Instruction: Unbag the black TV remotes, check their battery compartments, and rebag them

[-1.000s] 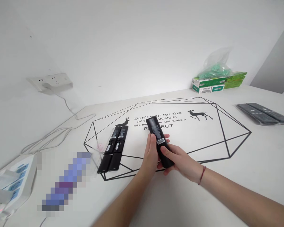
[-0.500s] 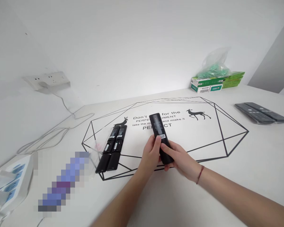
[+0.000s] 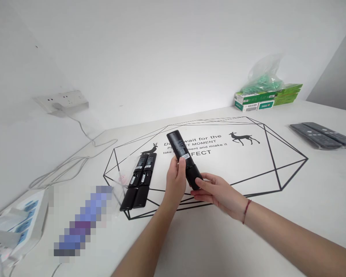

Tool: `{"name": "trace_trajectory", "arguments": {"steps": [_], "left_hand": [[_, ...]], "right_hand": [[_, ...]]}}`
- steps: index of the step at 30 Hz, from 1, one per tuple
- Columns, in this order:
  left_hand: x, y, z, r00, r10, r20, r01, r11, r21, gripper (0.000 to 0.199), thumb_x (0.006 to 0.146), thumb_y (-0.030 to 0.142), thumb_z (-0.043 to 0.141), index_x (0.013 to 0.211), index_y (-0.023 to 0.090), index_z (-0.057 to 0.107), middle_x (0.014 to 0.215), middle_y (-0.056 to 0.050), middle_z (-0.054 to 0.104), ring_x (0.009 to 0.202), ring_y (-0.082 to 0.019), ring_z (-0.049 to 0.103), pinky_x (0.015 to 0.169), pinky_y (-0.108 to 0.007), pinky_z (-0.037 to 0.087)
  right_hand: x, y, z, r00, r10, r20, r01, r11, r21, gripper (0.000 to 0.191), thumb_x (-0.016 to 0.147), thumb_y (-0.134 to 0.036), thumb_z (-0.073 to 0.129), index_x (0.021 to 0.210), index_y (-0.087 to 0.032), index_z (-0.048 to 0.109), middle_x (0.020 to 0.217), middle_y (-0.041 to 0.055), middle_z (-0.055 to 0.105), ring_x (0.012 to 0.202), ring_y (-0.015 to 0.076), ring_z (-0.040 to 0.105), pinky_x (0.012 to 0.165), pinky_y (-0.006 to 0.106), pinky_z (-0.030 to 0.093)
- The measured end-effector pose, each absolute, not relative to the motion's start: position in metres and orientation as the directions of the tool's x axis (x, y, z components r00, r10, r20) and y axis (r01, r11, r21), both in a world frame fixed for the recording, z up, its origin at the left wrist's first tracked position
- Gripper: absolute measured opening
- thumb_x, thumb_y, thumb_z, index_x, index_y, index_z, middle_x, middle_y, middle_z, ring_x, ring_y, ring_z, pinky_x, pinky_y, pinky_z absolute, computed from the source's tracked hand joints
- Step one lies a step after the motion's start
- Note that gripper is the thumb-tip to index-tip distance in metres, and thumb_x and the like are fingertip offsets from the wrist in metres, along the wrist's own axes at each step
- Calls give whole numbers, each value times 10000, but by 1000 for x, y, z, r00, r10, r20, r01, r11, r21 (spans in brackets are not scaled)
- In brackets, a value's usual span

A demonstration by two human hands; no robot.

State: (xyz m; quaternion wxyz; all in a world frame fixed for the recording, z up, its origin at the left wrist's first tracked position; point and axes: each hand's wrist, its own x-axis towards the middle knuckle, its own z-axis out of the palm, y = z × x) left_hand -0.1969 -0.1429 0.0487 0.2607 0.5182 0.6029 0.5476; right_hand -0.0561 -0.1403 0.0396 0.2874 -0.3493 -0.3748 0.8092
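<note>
A black remote control (image 3: 179, 145) is held back side up above the white table, tilted with its top to the left. My left hand (image 3: 176, 175) is closed around its middle, thumb beside the white label. My right hand (image 3: 212, 189) grips the lower end, its thumb on the battery cover (image 3: 193, 176), which is slid partway down. A thin gap shows between cover and body. To the left lie two more black remote controls (image 3: 138, 181), back side up and side by side, their battery covers slid down and their battery compartments showing.
Wrapped remote controls (image 3: 320, 135) lie at the right. Green and white boxes (image 3: 255, 100) with a clear plastic bag (image 3: 263, 77) on top stand against the wall. At the left are a power strip (image 3: 31, 223), loose cables (image 3: 66, 169) and a blurred-out bluish object (image 3: 86, 219).
The remote control has moved left with its top end. Its battery cover has slid down from the body, and my right hand has shifted to the lower end.
</note>
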Motion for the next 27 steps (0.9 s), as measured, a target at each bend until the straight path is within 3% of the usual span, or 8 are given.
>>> {"name": "trace_trajectory", "arguments": {"steps": [3,8,11,13,16,20,23,27], "left_hand": [[-209,-135,49,-392,890,232,359,-85,930,378,928,456,344,1093,191,558,907,-37,621,853,-162,582,769,-276,459],[-241,-122,43,-440,888,136,552,148,820,525,934,397,323,1399,153,340,1069,-111,655,951,-223,622,842,-357,457],[-253,-117,36,-378,917,130,752,222,621,461,939,293,282,1340,134,443,1226,-146,606,1103,-259,576,924,-378,419],[-255,-116,34,-360,922,145,835,250,490,451,934,258,271,1304,117,488,1224,-156,610,1122,-264,566,947,-377,405],[-253,-118,33,-377,909,176,899,314,304,460,924,343,324,1251,112,549,1138,-169,635,1061,-289,583,897,-392,433],[-247,-124,34,-362,899,245,932,357,68,456,883,432,402,1156,145,627,1184,-165,586,1085,-330,530,836,-437,444],[-243,-125,36,-315,918,240,945,326,-8,396,875,359,418,1158,171,620,1151,-141,587,1027,-296,551,807,-423,443],[-243,-123,38,-357,916,183,931,364,-5,366,883,303,397,1152,185,616,1124,-139,581,1008,-280,560,784,-403,440]], "right_hand": [[-56,-141,40,-597,726,-342,-192,-543,-818,283,797,-357,698,963,-139,628,922,79,661,793,156,667,847,321,544],[-56,-142,39,-608,714,-346,-172,-544,-821,257,804,-364,688,911,-136,638,847,65,647,760,159,660,815,329,552],[-55,-142,40,-607,710,-357,-157,-548,-822,241,825,-343,666,927,-127,637,875,77,646,763,155,660,804,312,553],[-55,-142,39,-611,707,-357,-153,-548,-823,237,833,-340,657,934,-127,637,916,88,649,763,150,658,796,303,554],[-55,-142,38,-615,705,-353,-154,-546,-824,232,837,-339,652,929,-127,637,924,87,650,754,144,655,788,299,555],[-55,-142,37,-616,705,-352,-151,-543,-826,241,831,-350,656,921,-127,640,929,89,653,751,143,654,793,301,553],[-56,-142,38,-616,704,-353,-141,-540,-830,253,813,-363,668,915,-133,641,938,92,657,753,147,655,795,307,551],[-58,-143,41,-604,711,-360,-73,-499,-864,196,832,-325,621,908,-144,633,921,72,647,738,147,655,779,311,546]]}}
